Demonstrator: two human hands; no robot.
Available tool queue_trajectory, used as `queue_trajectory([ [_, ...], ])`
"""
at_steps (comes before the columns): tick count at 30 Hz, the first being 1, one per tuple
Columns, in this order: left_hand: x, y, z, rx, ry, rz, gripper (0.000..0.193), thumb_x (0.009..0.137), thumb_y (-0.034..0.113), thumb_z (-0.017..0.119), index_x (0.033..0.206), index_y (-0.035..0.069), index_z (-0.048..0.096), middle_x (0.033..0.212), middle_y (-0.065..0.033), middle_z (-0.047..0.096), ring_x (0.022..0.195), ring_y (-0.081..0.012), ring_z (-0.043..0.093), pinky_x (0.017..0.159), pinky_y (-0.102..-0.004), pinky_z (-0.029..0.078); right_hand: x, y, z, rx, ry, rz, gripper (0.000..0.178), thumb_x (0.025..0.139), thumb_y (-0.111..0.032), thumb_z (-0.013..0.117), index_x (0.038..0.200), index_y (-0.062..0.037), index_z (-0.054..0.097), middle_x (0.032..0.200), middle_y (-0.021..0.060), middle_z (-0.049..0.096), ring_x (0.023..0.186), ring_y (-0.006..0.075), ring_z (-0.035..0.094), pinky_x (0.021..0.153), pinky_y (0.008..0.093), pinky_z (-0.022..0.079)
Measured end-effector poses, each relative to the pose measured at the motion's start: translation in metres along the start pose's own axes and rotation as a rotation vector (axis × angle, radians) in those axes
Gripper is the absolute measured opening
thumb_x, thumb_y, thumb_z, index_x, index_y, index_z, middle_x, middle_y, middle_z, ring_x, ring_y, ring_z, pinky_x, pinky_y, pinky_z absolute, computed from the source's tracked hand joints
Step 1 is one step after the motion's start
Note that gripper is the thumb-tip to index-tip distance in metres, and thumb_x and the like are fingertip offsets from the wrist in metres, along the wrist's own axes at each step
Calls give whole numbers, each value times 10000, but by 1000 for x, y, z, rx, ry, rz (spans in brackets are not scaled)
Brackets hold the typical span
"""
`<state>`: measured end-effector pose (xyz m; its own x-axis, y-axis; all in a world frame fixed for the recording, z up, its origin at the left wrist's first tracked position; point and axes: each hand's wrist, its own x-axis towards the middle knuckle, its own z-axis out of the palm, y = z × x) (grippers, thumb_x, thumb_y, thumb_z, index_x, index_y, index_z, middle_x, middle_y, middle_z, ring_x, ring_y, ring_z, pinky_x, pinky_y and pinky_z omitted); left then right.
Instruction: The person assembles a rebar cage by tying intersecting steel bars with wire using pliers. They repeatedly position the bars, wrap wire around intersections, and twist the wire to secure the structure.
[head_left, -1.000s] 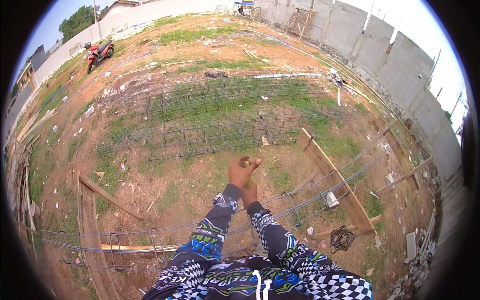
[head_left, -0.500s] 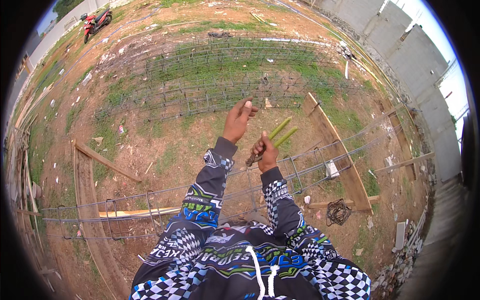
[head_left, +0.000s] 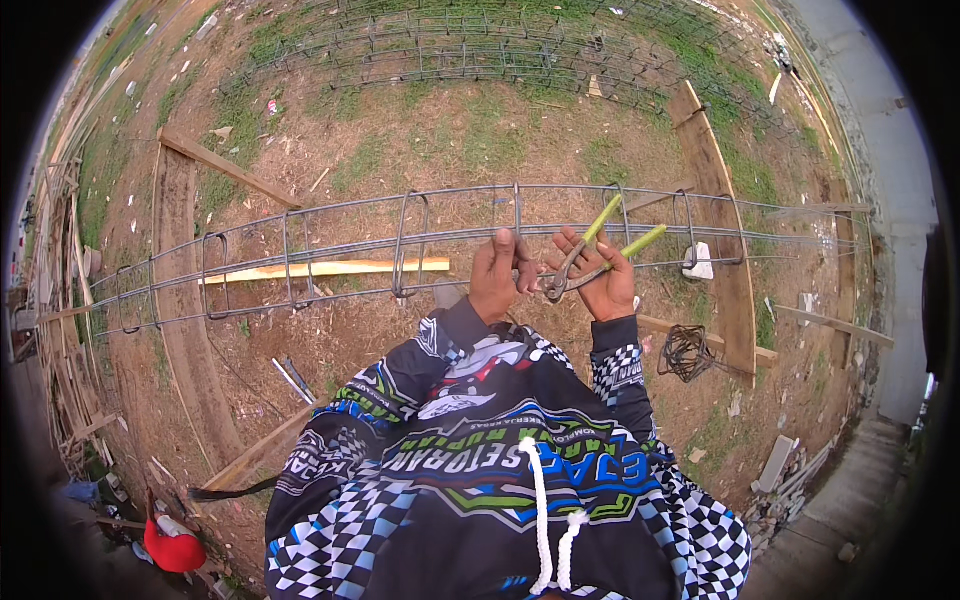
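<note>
Tying pincers with green handles [head_left: 603, 221] rest in my right hand [head_left: 610, 288]. Its palm is turned up, with the fingers partly loose around the tool. The pincers' handles are spread apart and their metal head points toward my left hand [head_left: 494, 276]. That hand is closed, thumb uppermost and fingers curled beside the pincers' head; whatever it holds is too small to make out. Both hands are over the near side of a long rebar cage [head_left: 404, 240], made of lengthwise bars with rectangular stirrups, which runs from left to right in front of me.
Wooden boards [head_left: 722, 240] support the cage at right and left [head_left: 185, 300]. A coil of dark wire [head_left: 686, 353] lies near the right board, by a white block [head_left: 698, 262]. More rebar cages [head_left: 430, 50] lie on the grass beyond. A red rounded object [head_left: 172, 545] is at lower left.
My view has tipped down toward the cage. My hands have come close together above it. The right hand has turned palm up, and the pincers' handles have spread wider.
</note>
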<state>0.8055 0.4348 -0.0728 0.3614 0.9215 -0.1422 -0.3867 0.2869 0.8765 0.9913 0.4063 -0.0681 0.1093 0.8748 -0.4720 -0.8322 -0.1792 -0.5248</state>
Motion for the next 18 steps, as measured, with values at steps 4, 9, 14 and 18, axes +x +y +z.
queue_trajectory([
  [4,-18,11,-49,-51,498,220,530,992,549,342,767,83,452,481,23,275,411,-109,325,446,-306,390,-10,-2,-75,-484,356,62,531,931,-350,523,1370,-95,368,919,131,632,668,226,648,596,358,573],
  [9,-93,14,-110,115,820,277,540,985,549,383,736,74,443,482,14,311,421,-103,322,417,-278,332,15,-14,-77,-1538,241,-474,642,900,-417,560,1359,-2,391,1007,259,642,836,420,647,725,476,495],
  [14,-170,3,-123,187,930,194,513,984,538,393,797,65,463,501,12,313,437,-105,326,434,-283,343,41,-20,-24,-1781,278,-652,625,893,-377,553,1341,32,398,978,338,610,862,491,610,739,515,480],
  [18,-217,-14,-135,163,1105,120,505,997,515,374,807,57,472,498,10,320,430,-109,331,425,-281,331,58,-11,-23,-2037,319,-636,581,888,-342,555,1322,21,422,1107,265,596,1033,430,565,823,523,462],
])
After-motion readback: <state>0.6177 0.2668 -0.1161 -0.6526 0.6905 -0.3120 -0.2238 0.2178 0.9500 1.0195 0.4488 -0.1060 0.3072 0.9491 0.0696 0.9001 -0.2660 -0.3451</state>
